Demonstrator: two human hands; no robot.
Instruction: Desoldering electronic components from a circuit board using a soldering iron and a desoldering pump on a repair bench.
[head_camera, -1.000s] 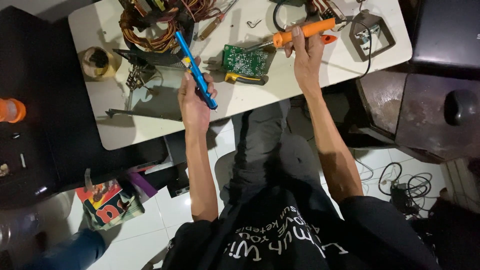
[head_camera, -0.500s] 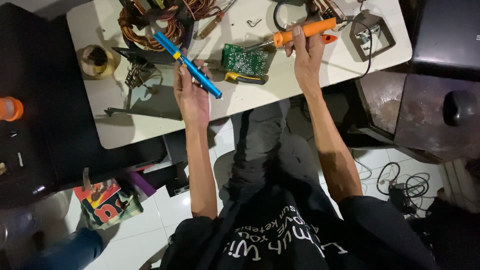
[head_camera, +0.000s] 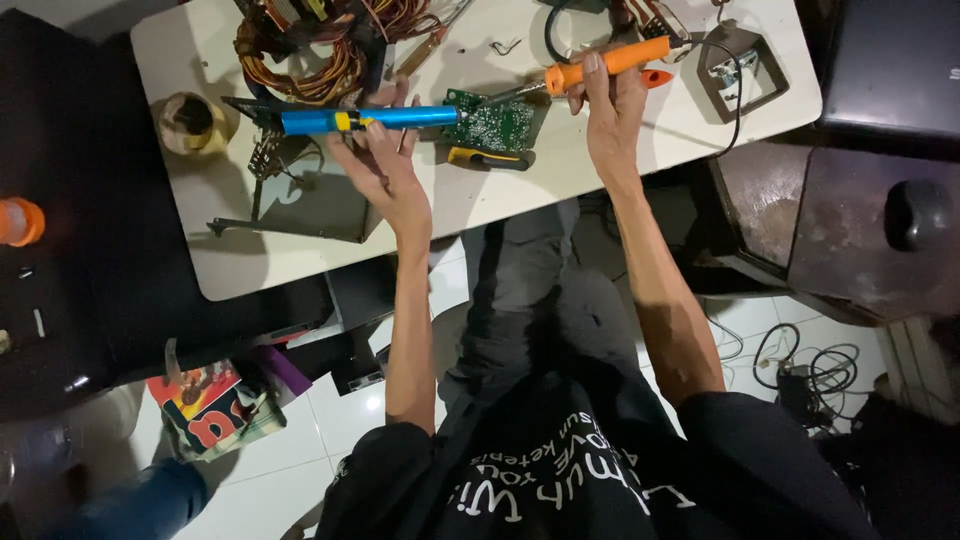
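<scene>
The left hand closes its grip around a blue tube-shaped tool, fingers curled over the barrel near its middle. The tool lies level above the worktop, a yellow band partway along its blue body and a dark tip at its left end; its right end reaches the edge of a green circuit board. The right hand holds its grip shut on an orange-handled soldering iron, the handle slanting up to the right and its thin metal shaft running down-left to meet the board's upper right corner.

The board is small and rectangular, dark green with pale specks across its face, and sits on the worktop between the two hands. Just below it lies a yellow-handled tool. Behind the blue tool sits a copper wire coil, and to its left a round tin. A grey metal bracket with a black lead lies to the right of the iron. The worktop is off-white with rounded corners.
</scene>
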